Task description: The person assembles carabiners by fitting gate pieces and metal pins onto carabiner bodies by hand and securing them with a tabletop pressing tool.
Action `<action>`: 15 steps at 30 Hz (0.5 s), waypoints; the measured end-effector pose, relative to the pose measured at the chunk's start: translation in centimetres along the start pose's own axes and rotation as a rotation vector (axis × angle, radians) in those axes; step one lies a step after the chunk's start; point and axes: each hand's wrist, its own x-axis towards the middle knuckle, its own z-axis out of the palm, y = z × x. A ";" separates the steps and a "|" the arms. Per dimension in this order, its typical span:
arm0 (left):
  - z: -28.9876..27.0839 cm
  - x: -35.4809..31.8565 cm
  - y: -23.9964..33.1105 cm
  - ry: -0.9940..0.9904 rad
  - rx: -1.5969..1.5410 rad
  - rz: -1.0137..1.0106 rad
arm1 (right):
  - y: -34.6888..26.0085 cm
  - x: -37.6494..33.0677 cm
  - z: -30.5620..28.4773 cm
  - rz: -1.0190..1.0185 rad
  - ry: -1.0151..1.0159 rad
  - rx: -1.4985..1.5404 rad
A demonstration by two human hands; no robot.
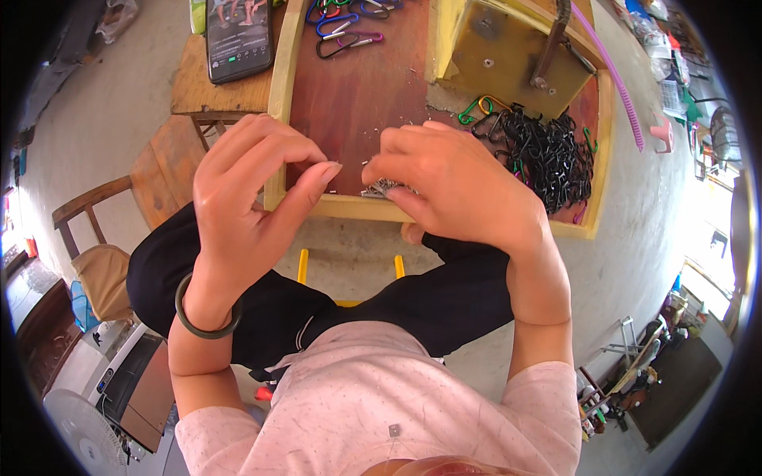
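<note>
Working at the near edge of the wooden tray table (pixel 279 95), we pinch a small cluster of silvery metal pieces (pixel 382 187) in our right hand (pixel 456 186), fingers clamped on it. Our left hand (pixel 246 198) hovers just beside, thumb and forefinger nearly together, holding nothing we can make out. Black carabiners (pixel 548 155) lie piled far right.
</note>
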 end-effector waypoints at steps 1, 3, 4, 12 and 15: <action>0.2 -0.2 0.1 0.003 0.002 0.005 | 0.0 0.0 0.0 -0.002 0.004 -0.004; 0.6 -0.6 0.5 0.003 -0.004 0.002 | 0.2 0.1 0.0 0.060 -0.027 0.095; 0.8 -0.7 0.8 0.007 0.002 0.007 | 0.2 0.1 0.3 0.053 -0.022 0.091; 2.4 -1.6 2.1 -0.099 -0.400 -0.299 | -0.5 -1.3 -1.5 0.167 0.100 0.712; 3.9 -1.9 1.8 -0.125 -0.739 -0.383 | -0.8 -1.9 -2.1 0.165 0.135 0.838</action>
